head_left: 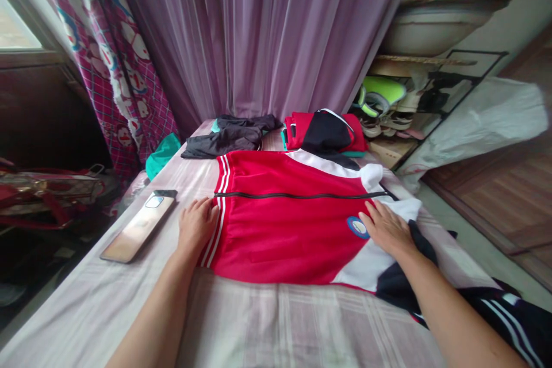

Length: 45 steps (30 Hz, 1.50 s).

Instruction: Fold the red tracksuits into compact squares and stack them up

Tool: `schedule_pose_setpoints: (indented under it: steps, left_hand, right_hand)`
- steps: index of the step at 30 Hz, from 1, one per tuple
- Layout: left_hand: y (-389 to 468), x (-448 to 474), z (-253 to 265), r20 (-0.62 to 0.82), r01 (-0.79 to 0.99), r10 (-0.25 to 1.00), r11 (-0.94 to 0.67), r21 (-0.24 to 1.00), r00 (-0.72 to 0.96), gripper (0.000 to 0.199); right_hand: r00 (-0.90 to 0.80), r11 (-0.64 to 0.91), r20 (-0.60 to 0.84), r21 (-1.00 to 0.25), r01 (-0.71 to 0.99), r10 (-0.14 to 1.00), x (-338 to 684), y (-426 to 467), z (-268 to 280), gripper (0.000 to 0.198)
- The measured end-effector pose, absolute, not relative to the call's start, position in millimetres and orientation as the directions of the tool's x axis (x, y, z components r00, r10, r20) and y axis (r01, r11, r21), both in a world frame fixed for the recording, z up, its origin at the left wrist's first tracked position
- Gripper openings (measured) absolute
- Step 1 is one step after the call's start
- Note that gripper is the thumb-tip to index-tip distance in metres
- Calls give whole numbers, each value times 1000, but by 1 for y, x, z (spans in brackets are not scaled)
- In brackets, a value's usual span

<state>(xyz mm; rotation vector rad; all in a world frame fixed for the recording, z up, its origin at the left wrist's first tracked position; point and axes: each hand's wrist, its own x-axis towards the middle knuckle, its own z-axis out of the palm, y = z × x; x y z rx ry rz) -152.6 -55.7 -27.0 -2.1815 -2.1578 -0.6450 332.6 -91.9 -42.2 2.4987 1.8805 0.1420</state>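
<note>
A red, white and black zip-up jacket (284, 230) lies spread on the bed, zip closed, its striped hem to the left and collar to the right. My left hand (197, 221) rests at the hem, palm down, fingers together but not visibly gripping the cloth. Over the white chest part near the collar, my right hand (388, 227) lies flat with its fingers stretched out, beside a round blue-and-white badge (357, 227). A black sleeve with white stripes (504, 313) trails toward the lower right, partly behind my right forearm.
A phone (140, 227) lies left of my left hand. Behind the jacket are dark folded clothes (228, 135) and a folded red-and-black stack (325, 129). Purple curtains (267, 34) hang beyond the bed (267, 328). A shoe rack (457, 98) stands at the right.
</note>
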Motion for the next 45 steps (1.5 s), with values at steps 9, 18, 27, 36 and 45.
schedule_pose_setpoints:
  steps: [9,18,27,36,45]
  left_hand:
    - [-51,-154,-41,278,976,959,-1,216,-60,44]
    - [-55,-150,-37,227,979,971,22,200,-69,47]
    - [-60,-142,-34,191,973,977,48,227,-93,43]
    - [-58,-138,-29,117,933,977,130,335,-178,34]
    - [-59,-139,-33,239,905,951,81,419,-196,19]
  right_hand:
    - [399,-407,144,36,913,906,330,-53,23,48]
    - [600,-591,47,-132,796,798,345,-8,21,82]
    - [500,-512,143,66,856,854,362,10,14,41]
    - [298,-264,546,-142,954,783,308,29,20,62]
    - [-279,375,334,-270,887,900,123,131,37,37]
